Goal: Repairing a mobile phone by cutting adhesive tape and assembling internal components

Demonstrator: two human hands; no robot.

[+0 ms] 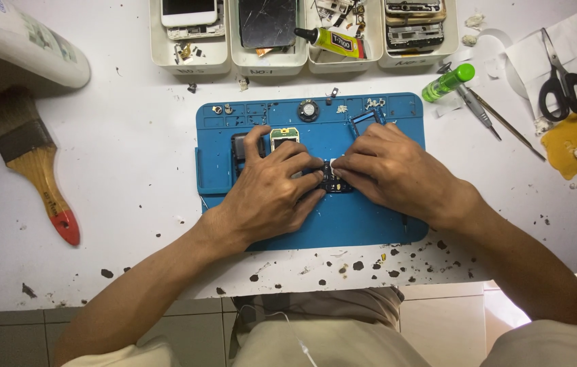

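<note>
both hands meet over the middle of the blue work mat (370, 224) on the white tabletop (132, 170), and between their fingertips sits a small dark phone part (332, 180), mostly hidden so its exact kind is hard to tell. the left hand (271, 194) comes in from the lower left with its fingers curled down, pinching the part's left end; the right hand (387, 166) comes in from the right, fingers bent and closed on the part's right end. the part lies right at the fingertips of both hands, just ahead of the knuckles, and what shows of it runs left to right across the mat, so each hand takes one end and neither is clearly nearer. just beyond the left hand's fingers lies a small green circuit board (284, 136), with a dark block (239, 146) beside it under the thumb. near the mat's far edge are a blue frame piece (367, 118) and a round dark component (308, 110). beyond the mat stand white trays (193, 61) of phone parts and a glue tube (329, 42); a paintbrush (33, 160) lies well to the left, scissors (564, 75) and a green bottle (448, 81) well to the right.
</note>
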